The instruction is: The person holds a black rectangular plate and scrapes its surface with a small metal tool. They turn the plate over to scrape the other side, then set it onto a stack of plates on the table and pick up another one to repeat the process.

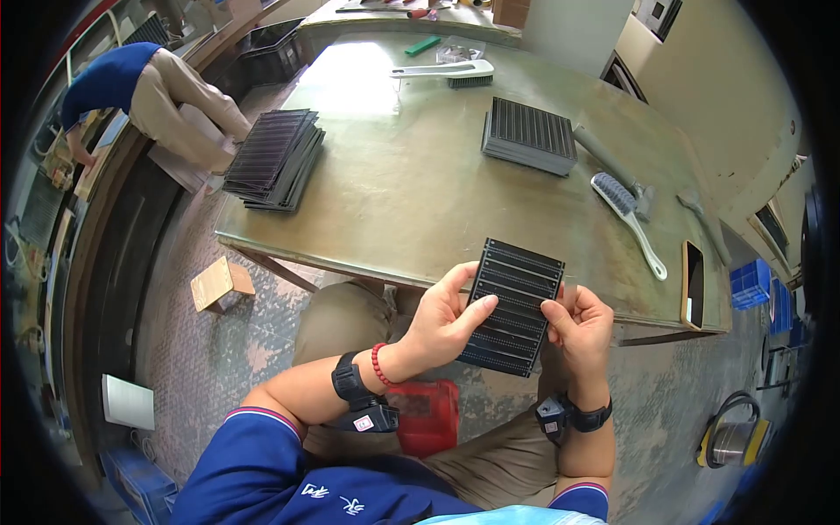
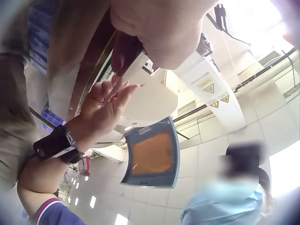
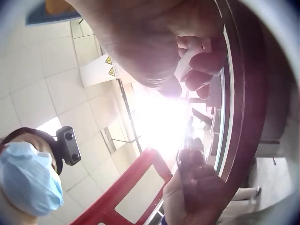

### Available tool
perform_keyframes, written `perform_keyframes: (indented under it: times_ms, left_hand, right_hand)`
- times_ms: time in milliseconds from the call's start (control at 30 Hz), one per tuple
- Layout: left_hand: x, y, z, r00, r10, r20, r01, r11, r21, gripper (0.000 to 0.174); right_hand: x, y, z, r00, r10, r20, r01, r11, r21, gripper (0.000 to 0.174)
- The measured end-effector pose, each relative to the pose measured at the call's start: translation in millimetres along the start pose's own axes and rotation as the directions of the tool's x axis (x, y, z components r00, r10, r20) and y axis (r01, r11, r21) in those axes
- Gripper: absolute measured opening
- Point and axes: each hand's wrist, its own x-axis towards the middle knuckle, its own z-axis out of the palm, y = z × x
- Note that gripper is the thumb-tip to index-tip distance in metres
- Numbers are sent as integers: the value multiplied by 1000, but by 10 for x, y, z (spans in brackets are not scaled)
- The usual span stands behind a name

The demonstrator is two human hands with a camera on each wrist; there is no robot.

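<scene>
A black rectangular slatted panel [image 1: 518, 308] with rows of small holes is held tilted above my lap, at the table's front edge. My left hand [image 1: 442, 322] grips its left side, thumb on the face and fingers behind. At the right edge, my right hand [image 1: 581, 325] pinches it between thumb and curled fingers. The left wrist view shows my left hand [image 2: 159, 30] large at the top and the right hand [image 2: 104, 112] beyond. In the right wrist view the right hand [image 3: 150, 40] fills the top, while the panel is mostly hidden by hands and glare.
On the table [image 1: 394, 184] stand an uneven stack of black panels [image 1: 273, 162] at left and a neater stack [image 1: 529, 136] at right. Brushes [image 1: 626, 206] [image 1: 464, 72] and a phone [image 1: 692, 284] lie around. A wooden stool [image 1: 222, 283] and a bending person [image 1: 153, 92] are left.
</scene>
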Motion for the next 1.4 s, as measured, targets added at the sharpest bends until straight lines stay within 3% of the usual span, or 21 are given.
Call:
perform_keyframes:
  times_ms: [133, 300, 400, 500, 667, 733, 833, 1167, 1233, 1267, 1333, 1367, 1400]
  left_hand:
    - [-17, -44, -12, 1000, 12, 26, -13, 999, 49, 37]
    - [13, -72, 15, 999, 31, 24, -32, 999, 22, 26]
    - [14, -49, -8, 1000, -10, 4, 9, 999, 46, 24]
    - [25, -84, -37, 999, 40, -23, -37, 991, 126, 24]
    - [26, -110, -33, 998, 61, -28, -58, 993, 100, 24]
    - [32, -114, -31, 997, 65, -32, -63, 996, 66, 24]
    - [36, -106, -31, 998, 51, -43, -47, 994, 98, 24]
    - [11, -101, -6, 999, 23, -31, -20, 996, 91, 20]
    - [5, -109, 4, 999, 35, -37, -30, 992, 119, 21]
    - [0, -104, 16, 996, 76, -57, -62, 975, 214, 20]
    - [-15, -76, 44, 990, 117, -75, -89, 947, 308, 19]
    - [-27, -51, 66, 980, 190, -61, -149, 901, 406, 19]
    - [-36, -42, 78, 965, 259, -39, -206, 841, 500, 18]
  right_hand:
    - [14, 20, 23, 999, 39, 2, -39, 999, 25, 23]
    - [-13, -1, 67, 1000, 23, 5, -23, 1000, -1, 18]
    - [-42, -21, 93, 999, 17, 34, -16, 999, -33, 14]
    - [-40, -20, 120, 999, 12, 46, -11, 999, -33, 10]
    - [-35, -6, 133, 1000, 3, 17, -2, 998, -56, 12]
    - [-26, 36, 92, 995, -93, 24, 96, 969, -229, 17]
    - [-34, 37, 102, 995, -100, 11, 98, 938, -332, 22]
    - [-42, 19, 130, 984, -179, 21, 169, 874, -455, 15]
    - [-42, 36, 137, 940, -339, 45, 292, 728, -620, 18]
    - [-45, 32, 143, 940, -338, 45, 292, 729, -620, 18]
    - [-55, 2, 165, 758, -623, 194, 461, 301, -835, 18]
    - [-79, -35, 195, 759, -622, 194, 461, 301, -835, 18]
    - [-116, -85, 244, 711, -641, 287, 510, 190, -839, 17]
